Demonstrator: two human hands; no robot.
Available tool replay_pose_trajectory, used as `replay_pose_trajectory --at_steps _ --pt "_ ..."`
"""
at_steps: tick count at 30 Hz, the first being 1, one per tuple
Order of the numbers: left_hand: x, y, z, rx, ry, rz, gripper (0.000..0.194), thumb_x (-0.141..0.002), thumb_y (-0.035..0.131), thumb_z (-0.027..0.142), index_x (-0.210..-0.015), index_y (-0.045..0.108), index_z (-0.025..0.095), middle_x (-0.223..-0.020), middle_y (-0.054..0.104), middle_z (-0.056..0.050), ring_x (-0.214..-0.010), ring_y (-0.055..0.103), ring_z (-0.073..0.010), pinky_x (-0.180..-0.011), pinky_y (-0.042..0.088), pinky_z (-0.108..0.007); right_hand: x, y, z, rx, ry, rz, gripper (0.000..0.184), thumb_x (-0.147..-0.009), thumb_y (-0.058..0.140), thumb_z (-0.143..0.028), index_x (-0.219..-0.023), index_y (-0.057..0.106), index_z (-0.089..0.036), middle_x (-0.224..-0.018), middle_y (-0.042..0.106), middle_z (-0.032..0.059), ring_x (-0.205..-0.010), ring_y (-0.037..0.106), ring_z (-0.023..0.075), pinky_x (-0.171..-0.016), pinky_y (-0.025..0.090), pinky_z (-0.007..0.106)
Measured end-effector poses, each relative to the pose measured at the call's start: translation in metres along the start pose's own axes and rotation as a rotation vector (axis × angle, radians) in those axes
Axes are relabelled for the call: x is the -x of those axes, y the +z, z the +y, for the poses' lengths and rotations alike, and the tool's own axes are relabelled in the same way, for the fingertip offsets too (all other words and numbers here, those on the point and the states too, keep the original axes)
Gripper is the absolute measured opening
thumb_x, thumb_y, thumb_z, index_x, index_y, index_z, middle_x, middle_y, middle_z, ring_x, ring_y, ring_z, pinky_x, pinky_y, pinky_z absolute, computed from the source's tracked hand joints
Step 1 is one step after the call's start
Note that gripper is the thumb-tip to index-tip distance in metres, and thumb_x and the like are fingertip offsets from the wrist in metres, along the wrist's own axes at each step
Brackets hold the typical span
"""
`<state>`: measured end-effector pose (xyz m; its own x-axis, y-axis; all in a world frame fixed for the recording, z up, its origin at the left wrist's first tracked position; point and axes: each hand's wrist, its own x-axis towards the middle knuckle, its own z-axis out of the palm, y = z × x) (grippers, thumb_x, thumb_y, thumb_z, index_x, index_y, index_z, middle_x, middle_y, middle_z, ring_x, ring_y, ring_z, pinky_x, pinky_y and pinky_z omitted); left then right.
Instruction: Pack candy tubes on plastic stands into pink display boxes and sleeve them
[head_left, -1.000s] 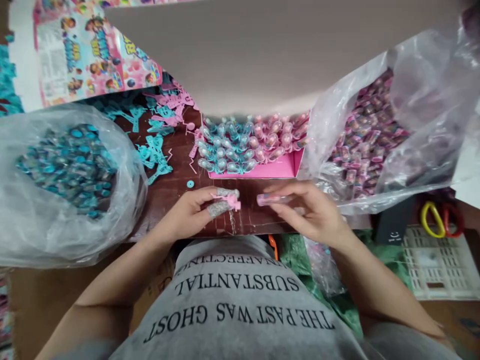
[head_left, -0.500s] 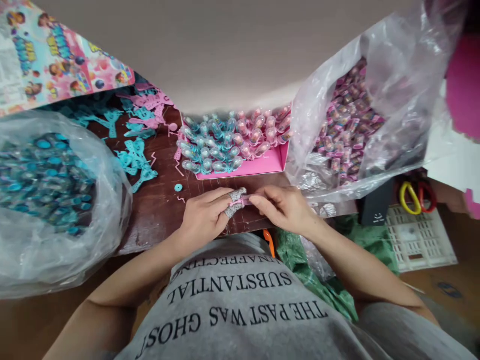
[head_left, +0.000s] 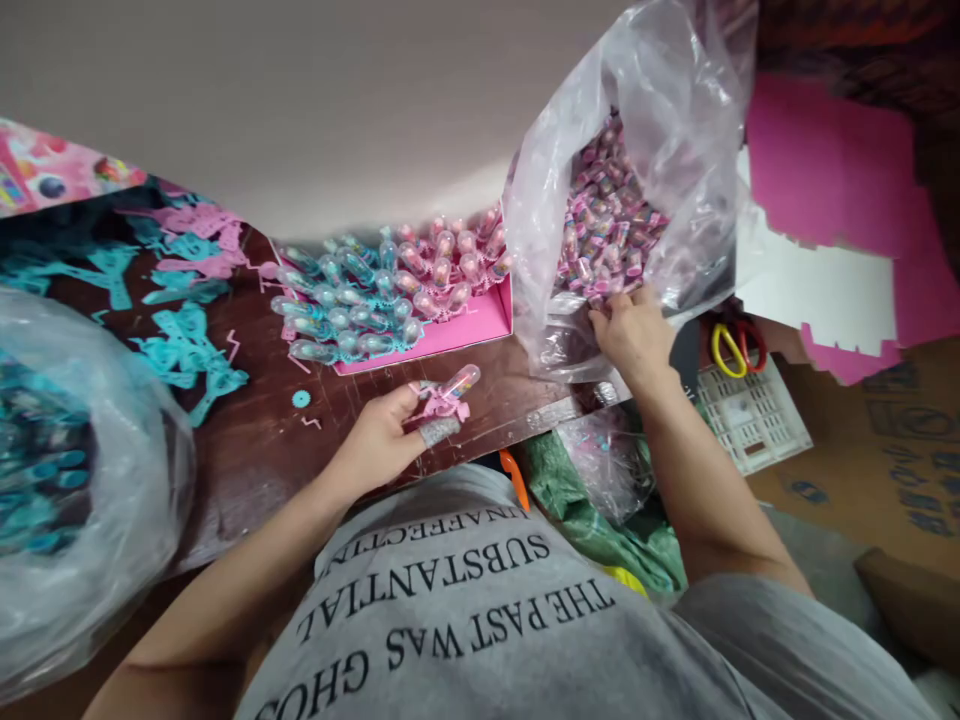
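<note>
Between the wrapped thumb and fingers of my left hand (head_left: 379, 435) is a pink plastic toy (head_left: 444, 403) with a clear capsule on top. It is held just above the table's front part. My right hand (head_left: 636, 338) reaches over the near lip of a clear plastic bag (head_left: 544, 230), its curled fingers down at a heap of small pink-capped capsules (head_left: 611, 240). The fingertips are partly hidden, so whatever they pinch does not show. Left of that bag stands a pink box (head_left: 484, 320) with rows of blue and pink capsule toys (head_left: 352, 300).
Blue plastic parts (head_left: 176, 350) and pink plastic parts (head_left: 202, 240) lie loose at left, near a small blue gear (head_left: 301, 398). A bag of blue-capped pieces (head_left: 56, 480) stands front left. Scissors (head_left: 729, 350), a white crate (head_left: 754, 415) and pink card (head_left: 832, 170) are at right.
My hands have come apart. The right one has moved right and up to the bag of pink capsules; the left keeps the pink toy, now with its capsule showing. The view has swung right.
</note>
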<state>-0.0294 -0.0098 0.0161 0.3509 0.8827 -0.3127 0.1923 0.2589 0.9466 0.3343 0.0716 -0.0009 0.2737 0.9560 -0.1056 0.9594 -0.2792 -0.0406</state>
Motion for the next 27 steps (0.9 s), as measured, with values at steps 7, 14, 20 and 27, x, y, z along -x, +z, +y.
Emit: replay_pose_trajectory --at_steps 7,14,20,27 --pt "-0.009 0.004 0.013 0.11 -0.124 0.069 0.033 -0.077 0.089 0.036 -0.1 0.075 0.018 -0.107 0.082 -0.006 -0.096 0.077 -0.0207 -0.099 0.063 -0.041 0.053 -0.021 -0.029 -0.514 -0.638 -0.011 0.031 -0.102 0.062 -0.042 -0.127 0.066 -0.024 -0.107 0.075 0.0089 -0.086 0.072 0.0222 -0.077 0.058 0.037" --pt "-0.016 0.015 0.013 0.185 -0.066 -0.005 0.033 -0.078 0.088 0.038 -0.102 0.074 0.019 -0.105 0.082 -0.005 -0.099 0.078 -0.0216 -0.097 0.063 -0.04 0.087 -0.025 -0.074 -0.699 -1.054 -0.128 0.026 -0.106 0.061 -0.037 -0.128 0.068 -0.024 -0.11 0.077 0.007 -0.092 0.074 0.019 -0.074 0.059 0.032" --pt "-0.009 0.016 0.009 -0.075 0.122 0.082 0.028 -0.089 0.08 0.04 -0.108 0.075 0.02 -0.105 0.082 -0.003 -0.093 0.076 -0.0183 -0.088 0.062 -0.032 0.082 -0.024 -0.077 -0.893 -0.874 -0.367 0.039 -0.108 0.053 -0.047 -0.085 0.068 -0.02 -0.068 0.065 -0.0016 -0.06 0.059 0.011 -0.056 0.045 0.026" --pt "-0.013 0.014 0.015 -0.319 0.204 0.136 0.025 -0.094 0.075 0.035 -0.115 0.07 0.022 -0.11 0.081 -0.003 -0.096 0.078 -0.0203 -0.088 0.06 -0.032 0.082 -0.02 -0.079 -1.083 -0.72 -0.474 0.058 -0.094 0.073 -0.059 -0.136 0.063 -0.021 -0.115 0.076 0.0075 -0.073 0.068 0.013 -0.061 0.055 0.027"
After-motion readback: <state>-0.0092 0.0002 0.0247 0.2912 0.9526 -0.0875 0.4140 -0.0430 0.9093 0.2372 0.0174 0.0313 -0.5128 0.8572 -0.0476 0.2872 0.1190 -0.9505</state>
